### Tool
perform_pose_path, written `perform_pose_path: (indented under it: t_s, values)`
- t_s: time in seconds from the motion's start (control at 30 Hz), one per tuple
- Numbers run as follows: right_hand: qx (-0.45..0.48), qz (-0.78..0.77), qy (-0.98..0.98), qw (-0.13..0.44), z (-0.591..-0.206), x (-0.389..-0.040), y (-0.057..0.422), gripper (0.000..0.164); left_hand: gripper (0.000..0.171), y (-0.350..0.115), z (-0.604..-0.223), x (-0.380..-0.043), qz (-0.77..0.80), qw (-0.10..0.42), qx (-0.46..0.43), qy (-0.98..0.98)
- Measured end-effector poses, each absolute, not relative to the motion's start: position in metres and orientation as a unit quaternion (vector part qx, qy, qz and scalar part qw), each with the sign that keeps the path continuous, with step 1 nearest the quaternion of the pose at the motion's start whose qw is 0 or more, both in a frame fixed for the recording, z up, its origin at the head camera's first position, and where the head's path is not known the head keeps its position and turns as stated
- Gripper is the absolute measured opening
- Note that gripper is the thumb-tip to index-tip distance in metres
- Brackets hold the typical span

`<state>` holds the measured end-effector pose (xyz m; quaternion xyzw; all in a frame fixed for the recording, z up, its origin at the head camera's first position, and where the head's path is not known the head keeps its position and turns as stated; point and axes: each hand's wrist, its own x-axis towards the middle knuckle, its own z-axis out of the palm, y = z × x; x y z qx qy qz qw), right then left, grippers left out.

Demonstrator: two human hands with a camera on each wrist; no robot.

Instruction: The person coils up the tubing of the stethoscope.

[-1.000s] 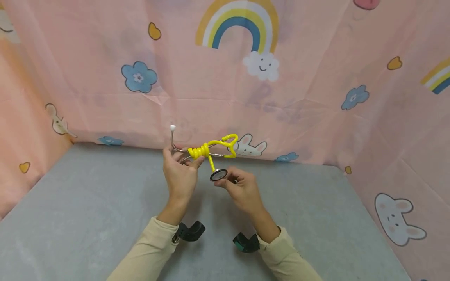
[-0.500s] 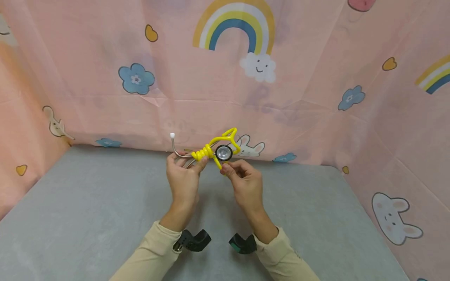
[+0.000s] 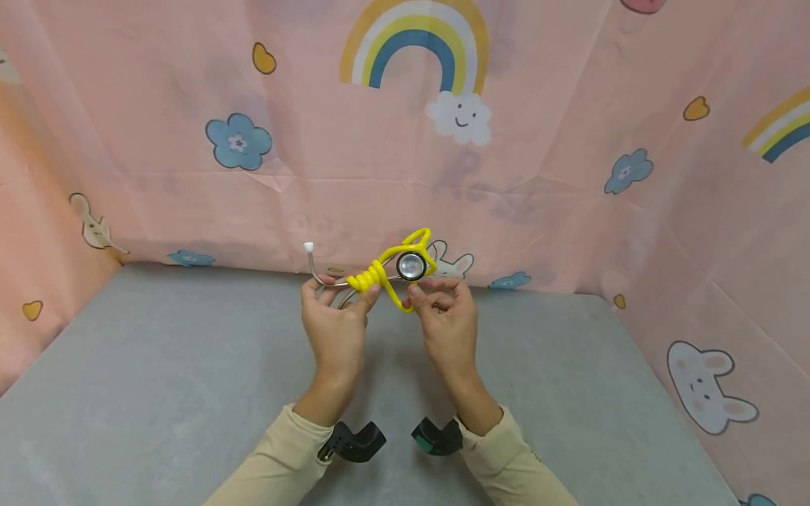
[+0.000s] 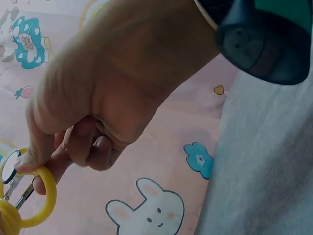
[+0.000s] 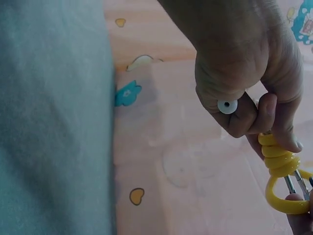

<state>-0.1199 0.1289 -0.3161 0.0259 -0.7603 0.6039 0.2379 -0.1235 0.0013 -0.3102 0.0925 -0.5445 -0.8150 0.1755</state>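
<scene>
A yellow stethoscope (image 3: 367,278) is held up above the table, its tubing wound in several coils round the metal ear tubes. My left hand (image 3: 335,337) grips it by the coils and ear tubes, with the thumb on the coils. One white ear tip (image 3: 309,247) sticks up at the left; the right wrist view also shows an ear tip (image 5: 227,106) beside that hand. With thumb and fingers, my right hand (image 3: 451,327) pinches the tubing just below the round chestpiece (image 3: 411,266), which faces me. A short loop of tubing (image 4: 49,196) bends between coils and right fingers.
Under both hands lies a grey tabletop (image 3: 190,365). Pink printed cloth (image 3: 538,169) stands behind the table and along both sides, close beyond the stethoscope. A black wrist camera sits on the left wrist (image 3: 357,443) and another camera (image 3: 436,437) on the right.
The chestpiece has swung up from below the coils and turned towards me, carried by my right hand. The tubing now bends in a loop. My left hand has shifted slightly right, still holding the coils.
</scene>
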Motion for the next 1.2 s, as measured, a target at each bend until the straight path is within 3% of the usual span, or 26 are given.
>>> perform_pose_path:
  t_s: [0.3, 1.2]
  values:
    - [0.017, 0.608, -0.758, 0.236, -0.3193, -0.1194, 0.1276, 0.019, 0.056, 0.0014, -0.3102, -0.1242, -0.816, 0.187, 0.107, -0.536]
    - [0.004, 0.575, -0.751, 0.323, -0.3188, -0.1218, 0.1351, 0.024, 0.059, -0.0002, -0.3147, -0.123, -0.7, 0.174, 0.069, -0.689]
